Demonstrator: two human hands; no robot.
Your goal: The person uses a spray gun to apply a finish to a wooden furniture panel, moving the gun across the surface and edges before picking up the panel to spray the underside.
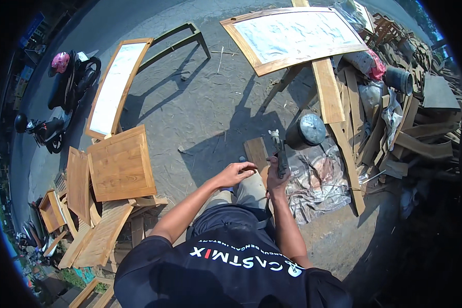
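In my right hand (pixel 277 177) is a dark spray gun (pixel 280 152) with a pale metal head, held upright with my fingers wrapped round its handle. My left hand (pixel 234 174) hovers over my knee, empty, its fingers loosely stretched toward the right. Just beyond the spray gun stands a dark round bucket (pixel 305 131) with a grey top. A short wooden board (pixel 256 152) lies on the ground in front of my legs. Crumpled plastic sheeting (pixel 318 187) is spread to the right of my right forearm.
Two wood-framed panels with white centres, a right one (pixel 244 38) and a left one (pixel 119 84), rest on supports. Wooden panels (pixel 122 164) lean at left. Scrap wood (pixel 431 146) is heaped at right, beside a long plank (pixel 329 97). Motorbikes (pixel 66 95) stand on the road.
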